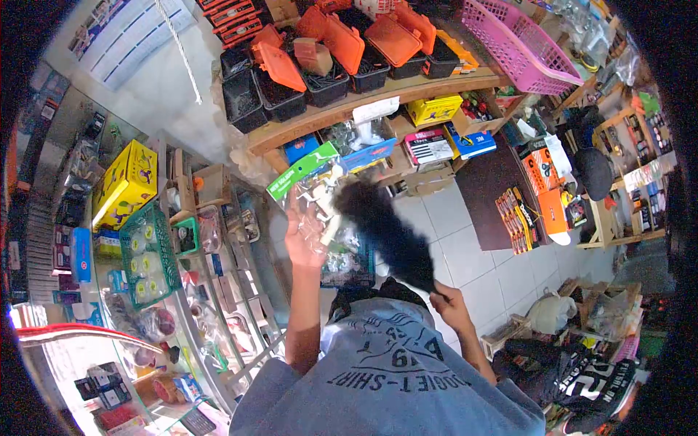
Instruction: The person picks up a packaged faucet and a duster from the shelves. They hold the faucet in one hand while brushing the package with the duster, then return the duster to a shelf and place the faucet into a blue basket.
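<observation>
- Packet of clear plastic with a green header card (304,171), white pieces showing inside, is up in front of a long wooden shelf (451,85), gripped by the left hand (307,240).
- Duster with a fluffy black head (392,236), blurred, has its lower end clamped in the right hand (452,309); whether its upper end touches the packet, I cannot tell.
- Hands are apart.
- Black plastic bins with orange lids (331,93) line the shelf beside a pink perforated plastic basket (509,58).

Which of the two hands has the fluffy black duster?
The right hand, which grips the duster; the left hand instead holds a clear, green-topped packet.
</observation>
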Tool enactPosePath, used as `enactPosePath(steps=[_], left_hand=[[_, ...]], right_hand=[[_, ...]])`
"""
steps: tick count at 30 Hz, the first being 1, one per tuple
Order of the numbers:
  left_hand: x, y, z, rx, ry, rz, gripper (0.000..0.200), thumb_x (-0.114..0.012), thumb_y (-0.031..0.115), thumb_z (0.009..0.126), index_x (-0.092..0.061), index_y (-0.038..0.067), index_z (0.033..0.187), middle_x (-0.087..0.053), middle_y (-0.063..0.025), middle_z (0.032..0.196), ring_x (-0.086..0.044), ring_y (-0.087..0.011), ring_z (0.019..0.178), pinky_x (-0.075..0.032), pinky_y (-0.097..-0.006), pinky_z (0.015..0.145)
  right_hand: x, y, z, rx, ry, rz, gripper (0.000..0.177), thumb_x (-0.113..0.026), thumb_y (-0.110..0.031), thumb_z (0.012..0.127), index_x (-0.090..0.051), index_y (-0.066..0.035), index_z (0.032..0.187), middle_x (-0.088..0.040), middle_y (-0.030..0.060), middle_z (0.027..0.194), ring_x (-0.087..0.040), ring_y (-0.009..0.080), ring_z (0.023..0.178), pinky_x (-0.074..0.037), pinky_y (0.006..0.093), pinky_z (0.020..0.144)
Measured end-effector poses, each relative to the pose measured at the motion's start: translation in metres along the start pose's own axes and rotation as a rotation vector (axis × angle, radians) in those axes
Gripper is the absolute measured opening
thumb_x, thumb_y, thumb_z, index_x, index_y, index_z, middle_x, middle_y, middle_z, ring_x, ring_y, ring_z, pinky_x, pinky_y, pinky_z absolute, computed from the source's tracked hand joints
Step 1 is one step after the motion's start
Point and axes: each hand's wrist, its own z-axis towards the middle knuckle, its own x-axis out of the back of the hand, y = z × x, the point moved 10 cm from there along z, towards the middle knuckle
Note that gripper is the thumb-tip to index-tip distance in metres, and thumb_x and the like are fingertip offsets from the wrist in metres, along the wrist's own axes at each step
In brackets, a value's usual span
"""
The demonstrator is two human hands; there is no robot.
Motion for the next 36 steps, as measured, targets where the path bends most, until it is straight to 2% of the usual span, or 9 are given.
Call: enactPosePath(steps=[2, 3, 6, 9, 17, 20, 24, 30, 36], left_hand=[[-0.009, 0.003, 0.0, -0.029, -0.117, -0.014, 0.064, -0.049, 0.042, 0.093, -0.021, 0.023, 0.148, -0.045, -0.0173, 0.133, -0.058, -0.0246, 0.106, -0.059, -0.0333, 0.067], [0.002, -0.002, 0.004, 0.075, -0.398, -0.224, 0.064, -0.049, 0.041, 0.094, -0.02, 0.022, 0.148, -0.045, -0.0179, 0.134, -0.057, -0.0269, 0.109, -0.058, -0.0381, 0.075], [0.002, 0.001, 0.005, -0.017, -0.235, -0.098, 0.06, -0.046, 0.036, 0.095, -0.021, 0.021, 0.148, -0.044, -0.0184, 0.136, -0.054, -0.0302, 0.114, -0.056, -0.0429, 0.084], [0.002, 0.002, 0.004, -0.007, -0.204, -0.2, 0.061, -0.051, 0.027, 0.093, -0.024, 0.016, 0.147, -0.032, -0.0175, 0.145, -0.037, -0.0378, 0.13, -0.037, -0.0567, 0.103], [-0.002, -0.001, 0.009, 0.096, -0.367, -0.52, 0.053, -0.043, 0.036, 0.096, -0.03, 0.018, 0.144, -0.038, -0.019, 0.141, -0.044, -0.0352, 0.125, -0.042, -0.0543, 0.1], [0.005, 0.001, 0.01, -0.057, -0.17, -0.176, 0.055, -0.043, 0.036, 0.096, -0.027, 0.017, 0.146, -0.037, -0.0185, 0.142, -0.043, -0.0347, 0.125, -0.043, -0.0509, 0.1], [-0.007, -0.007, 0.005, 0.15, -0.308, -0.611, 0.051, -0.043, 0.029, 0.097, -0.03, 0.016, 0.144, -0.031, -0.0129, 0.148, -0.035, -0.0356, 0.132, -0.047, -0.055, 0.092], [0.006, -0.004, 0.016, -0.003, -0.198, -0.359, 0.049, -0.042, 0.028, 0.097, -0.033, 0.014, 0.143, -0.032, -0.0145, 0.148, -0.035, -0.0359, 0.133, -0.035, -0.0576, 0.104], [0.009, -0.006, 0.015, -0.008, -0.203, -0.24, 0.053, -0.05, 0.031, 0.092, -0.037, 0.011, 0.14, -0.042, -0.0136, 0.14, -0.043, -0.034, 0.125, -0.039, -0.0475, 0.103]], right_hand=[[-0.011, -0.009, -0.001, 0.099, -0.037, -0.133, 0.042, -0.052, 0.001, 0.09, -0.05, -0.004, 0.132, -0.064, 0.0097, 0.115, -0.057, 0.0134, 0.1, -0.044, 0.0246, 0.088], [-0.01, -0.01, 0.0, 0.164, 0.014, -0.061, 0.046, -0.05, 0.002, 0.088, -0.051, -0.007, 0.133, -0.057, 0.0017, 0.091, -0.047, 0.0082, 0.079, -0.039, 0.0221, 0.069], [-0.008, -0.011, -0.002, 0.18, 0.049, 0.067, 0.047, -0.05, 0.003, 0.086, -0.052, -0.008, 0.132, -0.056, -0.0051, 0.075, -0.044, 0.0045, 0.061, -0.039, 0.0199, 0.056], [-0.016, -0.012, -0.005, 0.275, -0.009, -0.118, 0.044, -0.051, 0.004, 0.086, -0.053, -0.004, 0.13, -0.064, -0.0001, 0.091, -0.054, 0.0078, 0.076, -0.045, 0.0215, 0.07], [-0.015, 0.0, -0.001, 0.212, -0.042, -0.085, 0.038, -0.053, 0.003, 0.087, -0.056, 0.0, 0.125, -0.065, 0.0057, 0.11, -0.054, 0.0101, 0.098, -0.042, 0.0233, 0.087], [-0.011, 0.017, 0.002, -0.041, 0.008, 0.037, 0.04, -0.055, 0.0, 0.088, -0.054, -0.001, 0.127, -0.066, 0.0099, 0.112, -0.059, 0.0141, 0.1, -0.045, 0.026, 0.088], [-0.016, 0.007, 0.008, 0.248, -0.063, -0.1, 0.04, -0.054, -0.001, 0.089, -0.053, -0.002, 0.129, -0.067, 0.0034, 0.1, -0.057, 0.0103, 0.086, -0.046, 0.0242, 0.079], [-0.022, 0.005, 0.004, -0.071, -0.156, -0.091, 0.038, -0.052, 0.0, 0.09, -0.054, -0.002, 0.127, -0.065, 0.0051, 0.109, -0.056, 0.0119, 0.095, -0.044, 0.0249, 0.086], [-0.018, 0.002, 0.011, 0.071, -0.017, 0.109, 0.035, -0.053, 0.002, 0.088, -0.055, 0.004, 0.123, -0.063, 0.0102, 0.118, -0.055, 0.0145, 0.106, -0.043, 0.027, 0.092]])
